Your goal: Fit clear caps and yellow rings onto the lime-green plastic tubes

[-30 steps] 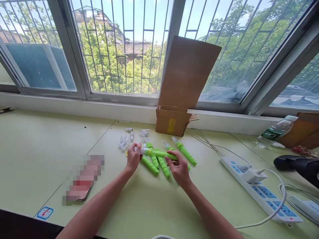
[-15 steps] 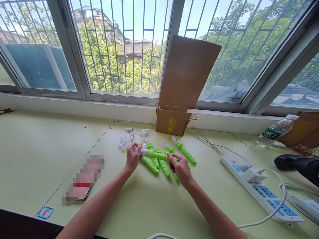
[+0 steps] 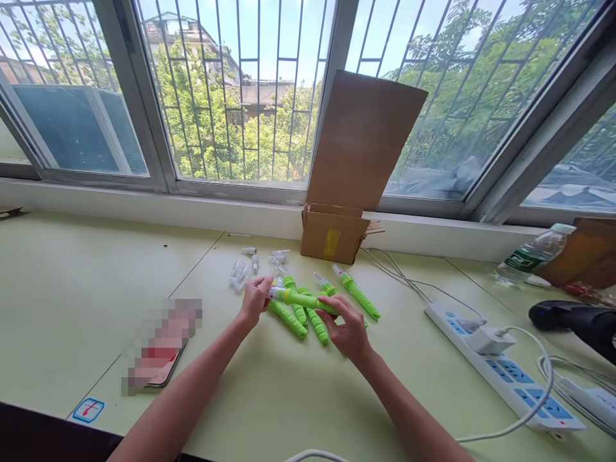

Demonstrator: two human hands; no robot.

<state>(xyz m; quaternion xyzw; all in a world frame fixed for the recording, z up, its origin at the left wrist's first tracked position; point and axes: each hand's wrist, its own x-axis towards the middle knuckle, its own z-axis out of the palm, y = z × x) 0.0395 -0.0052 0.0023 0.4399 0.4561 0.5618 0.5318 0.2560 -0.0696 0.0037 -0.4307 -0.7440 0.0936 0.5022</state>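
A bright green pen-shaped plastic tube (image 3: 302, 299) with a clear end is held level between my two hands. My left hand (image 3: 255, 301) is closed round the clear end on the left. At the green end, my right hand (image 3: 350, 326) pinches with thumb and fingers. Beneath and behind it lie several more green tubes (image 3: 290, 319), partly covered by the held one and my right hand. Another green tube with a clear tip (image 3: 359, 294) lies to the right. Several small clear plastic caps (image 3: 239, 272) are scattered beyond my left hand.
A phone (image 3: 166, 359), blurred over, lies left of my forearm. An open cardboard box (image 3: 332, 234) stands against the window sill. On the right are a white power strip (image 3: 505, 369) with cables, a water bottle (image 3: 534, 253) and a black object (image 3: 572, 324).
My right hand has shifted its hold on the green end, its fingers now reaching further over it. My left hand has turned slightly round the clear end. The tube stays in both hands.
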